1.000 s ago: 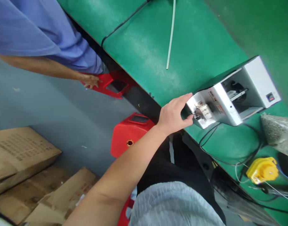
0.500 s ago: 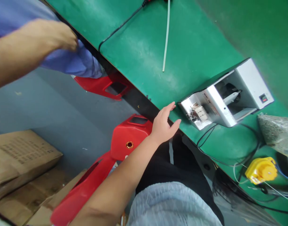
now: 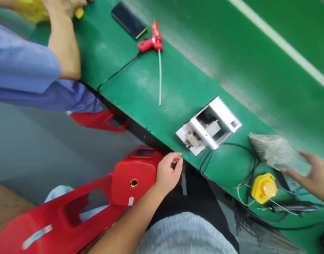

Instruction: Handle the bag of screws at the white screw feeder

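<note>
Left hand (image 3: 168, 174) sits at the near edge of the green-topped workbench (image 3: 193, 95), half curled, fingers bent in, thumb up. Nothing clearly held; a small dark bit by the fingers is too blurred to tell. Just below it lies the nearer of two red moulded plastic pieces (image 3: 72, 211), long axis running from lower left up toward the bench edge, narrow end with a brass eyelet (image 3: 134, 182) by the wrist. Second red piece (image 3: 98, 120) sits farther off under a co-worker's blue sleeve (image 3: 24, 67).

Right hand (image 3: 317, 174) comes in from the right side, open, fingers spread, fingertips (image 3: 285, 170) at the wide end of one clear plastic bag of grey granules (image 3: 275, 151). Blur hides whether they grip it. Bag lies on the bench, long axis roughly level, pointed end toward one white benchtop machine (image 3: 208, 125). One yellow round unit (image 3: 263, 188) sits just below the bag, black cables around it. Up the bench: one red hot glue gun (image 3: 153, 40), one white glue stick (image 3: 159, 77), one phone (image 3: 128, 20).
</note>
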The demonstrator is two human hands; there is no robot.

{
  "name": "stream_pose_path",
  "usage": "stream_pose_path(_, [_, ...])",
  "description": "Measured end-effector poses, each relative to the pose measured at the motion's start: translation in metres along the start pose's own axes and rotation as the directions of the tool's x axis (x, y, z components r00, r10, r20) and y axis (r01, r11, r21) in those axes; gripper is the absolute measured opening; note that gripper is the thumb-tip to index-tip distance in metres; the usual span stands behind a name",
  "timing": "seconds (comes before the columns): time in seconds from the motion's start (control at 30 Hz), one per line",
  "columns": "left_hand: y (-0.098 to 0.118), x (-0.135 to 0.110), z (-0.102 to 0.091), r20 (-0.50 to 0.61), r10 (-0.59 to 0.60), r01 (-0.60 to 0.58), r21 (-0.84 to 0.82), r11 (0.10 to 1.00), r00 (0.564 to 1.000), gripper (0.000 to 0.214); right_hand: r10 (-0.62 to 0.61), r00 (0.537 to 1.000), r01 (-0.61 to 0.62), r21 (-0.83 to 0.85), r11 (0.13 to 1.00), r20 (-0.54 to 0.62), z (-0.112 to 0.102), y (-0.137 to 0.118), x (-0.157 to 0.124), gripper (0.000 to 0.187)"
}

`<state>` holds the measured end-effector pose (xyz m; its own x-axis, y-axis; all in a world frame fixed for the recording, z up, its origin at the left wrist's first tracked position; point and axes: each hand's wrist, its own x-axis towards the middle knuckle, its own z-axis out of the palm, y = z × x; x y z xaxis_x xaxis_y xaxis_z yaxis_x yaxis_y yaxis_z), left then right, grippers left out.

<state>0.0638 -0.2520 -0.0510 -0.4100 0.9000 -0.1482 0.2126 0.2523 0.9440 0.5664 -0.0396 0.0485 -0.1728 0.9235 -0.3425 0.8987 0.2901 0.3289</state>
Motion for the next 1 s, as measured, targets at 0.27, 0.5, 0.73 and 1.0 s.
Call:
stream_pose_path(0.27, [0.078,-0.026,0.067,0.593,-0.134,0.109,0.079,0.991,0.794,0.034,-0.113,0.988,0.133,0.202,0.970,-0.107,-0.013,-0.056,-0.014,0.026])
stream_pose_path(0.5, [0.142,0.015,0.163,0.733,-0.324,0.269,0.197,0.943,0.598,0.073,-0.121,0.953,0.226,0.390,0.893,-0.276,0.001,-0.089,-0.038,0.029])
stream_pose_path(0.73, [0.174,0.040,0.241,0.650,-0.575,0.550,0.276,0.788,0.497,0.064,-0.367,0.930,0.257,0.736,0.627,-0.013,-0.047,-0.074,-0.038,0.020])
stream_pose_path(1.0, [0.158,0.031,0.241,0.547,-0.599,0.461,0.383,0.800,0.584,0.023,-0.404,0.906,0.387,0.633,0.671,-0.125,-0.030,-0.032,0.129,0.029])
